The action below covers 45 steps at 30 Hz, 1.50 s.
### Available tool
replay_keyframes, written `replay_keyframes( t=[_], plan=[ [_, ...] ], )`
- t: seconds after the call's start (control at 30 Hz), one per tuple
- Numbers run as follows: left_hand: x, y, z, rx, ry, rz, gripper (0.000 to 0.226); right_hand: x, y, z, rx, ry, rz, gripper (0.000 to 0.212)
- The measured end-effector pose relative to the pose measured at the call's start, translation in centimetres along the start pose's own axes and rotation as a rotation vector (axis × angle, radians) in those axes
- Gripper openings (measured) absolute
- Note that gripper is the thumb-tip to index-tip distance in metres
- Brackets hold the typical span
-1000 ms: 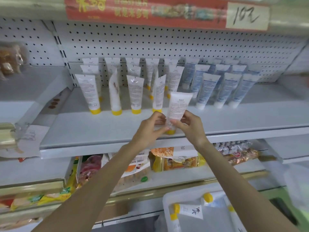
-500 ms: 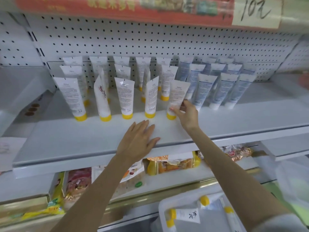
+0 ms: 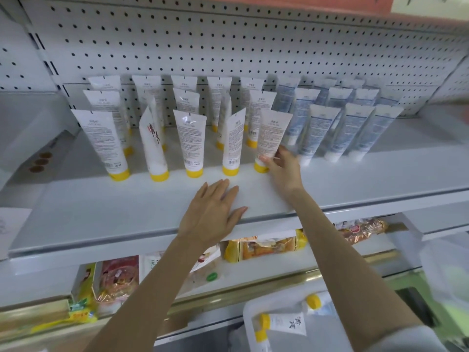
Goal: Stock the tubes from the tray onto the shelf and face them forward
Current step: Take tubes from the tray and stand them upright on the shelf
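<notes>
Here, through the head camera, I see my right hand [image 3: 281, 171] at the front row of the shelf [image 3: 101, 212], its fingers curled round the lower end of a white tube [image 3: 272, 138] just above its yellow cap. That held tube stands cap-down on the shelf at the right end of the front row, leaning slightly back, with its small-print side toward me. My left hand [image 3: 213, 212] lies flat near the shelf's front edge, fingers straight and together, holding nothing, thumb out over the lip. To the left of the held tube stand four other yellow-capped tubes [image 3: 190, 141] in the same row, well apart from one another; one of them, the turned tube [image 3: 153, 146], sits edge-on and shows red and black characters. More rows of the same kind stand behind, up to the pegboard [image 3: 228, 47]. Just beside my right hand, to its right, stand the blue-printed tubes [image 3: 319, 133] with white caps, several rows deep. At the bottom right I see the white tray [image 3: 250, 316], partly covered by my right forearm, with a spare tube [image 3: 284, 325] lying on its side in it and another yellow cap behind. Snack packets [image 3: 266, 247] lie on the level below.
</notes>
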<state>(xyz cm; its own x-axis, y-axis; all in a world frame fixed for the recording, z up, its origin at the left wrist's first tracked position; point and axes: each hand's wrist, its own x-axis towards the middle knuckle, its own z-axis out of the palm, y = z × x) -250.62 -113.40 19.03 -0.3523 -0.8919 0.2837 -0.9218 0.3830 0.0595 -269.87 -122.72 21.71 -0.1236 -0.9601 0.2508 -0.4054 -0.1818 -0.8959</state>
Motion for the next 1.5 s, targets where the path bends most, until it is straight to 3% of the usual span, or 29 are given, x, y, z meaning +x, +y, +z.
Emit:
replay_keyframes(
  t=[0.5,0.73,0.8,0.97,1.13,1.37,1.5],
  plan=[
    [0.1,0.0,-0.2,-0.005,-0.003,-0.008,0.062,0.1,0.1,-0.2,-0.027,0.024,0.044,0.035],
    [-0.1,0.3,-0.5,-0.008,0.001,-0.022,0.065,-5.0,-0.4,-2.4,-0.052,0.071,0.129,0.053],
    [-0.3,0.6,-0.6,0.026,0.026,-0.028,0.062,-7.7,-0.2,-3.8,-0.18,0.026,0.062,0.052],
    [-2.0,3.9,-0.9,0.074,0.094,-0.033,0.052,-12.5,1.5,-7.9,-0.708,-0.076,-0.368,0.052],
    [-4.7,12.3,0.8,0.078,0.182,0.023,0.038,-15.4,5.2,-11.8,-0.89,-0.17,-0.6,0.054],
    [-9.6,22.6,5.9,0.067,0.039,-0.198,0.045,-19.7,13.7,-18.5,-0.95,-0.342,-0.677,0.058],
    [-15.5,27.0,10.4,0.051,-0.17,-0.366,0.051,-22.6,20.0,-21.8,-1.003,-0.636,-0.473,0.062]
  ],
)
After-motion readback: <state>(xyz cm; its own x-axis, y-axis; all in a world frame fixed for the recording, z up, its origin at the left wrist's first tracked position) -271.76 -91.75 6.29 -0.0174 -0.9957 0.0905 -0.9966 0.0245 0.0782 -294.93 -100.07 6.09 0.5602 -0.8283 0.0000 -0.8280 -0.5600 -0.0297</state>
